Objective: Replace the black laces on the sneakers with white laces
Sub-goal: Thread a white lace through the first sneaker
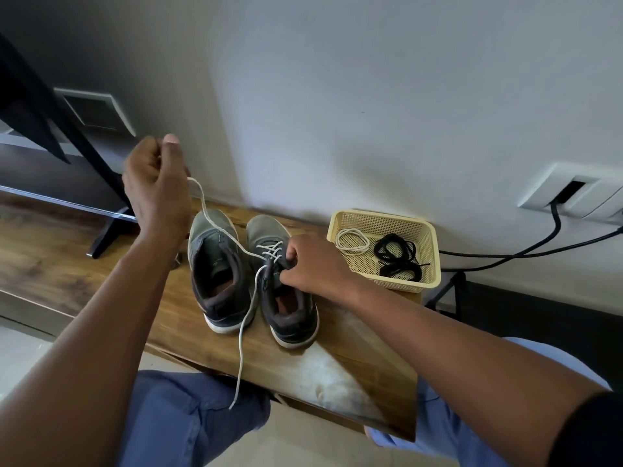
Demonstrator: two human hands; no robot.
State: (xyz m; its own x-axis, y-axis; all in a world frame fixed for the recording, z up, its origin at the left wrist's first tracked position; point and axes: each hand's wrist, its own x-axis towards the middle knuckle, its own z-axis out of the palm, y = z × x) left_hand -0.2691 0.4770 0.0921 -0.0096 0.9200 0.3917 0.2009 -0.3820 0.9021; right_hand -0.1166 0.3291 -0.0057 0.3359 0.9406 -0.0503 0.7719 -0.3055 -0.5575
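Two grey sneakers stand side by side on the wooden table [101, 264], toes toward the wall. The left sneaker [217, 264] has no lace. The right sneaker [286, 305] carries a white lace [247, 318] crossed through its lower eyelets. My left hand [156, 183] is raised above the left sneaker and pinches one end of that lace, pulled taut. My right hand [313, 261] grips the right sneaker's tongue and eyelet area. The lace's other end hangs over the table's front edge. A coiled white lace [352, 241] and black laces [397, 259] lie in a yellow basket [428, 278].
The basket sits at the table's right end against the wall. A black TV stand leg [108, 230] rests on the table at the left. Black cables [526, 252] run from a wall socket [573, 193] at right. My knees in blue trousers [188, 419] are below the table's front edge.
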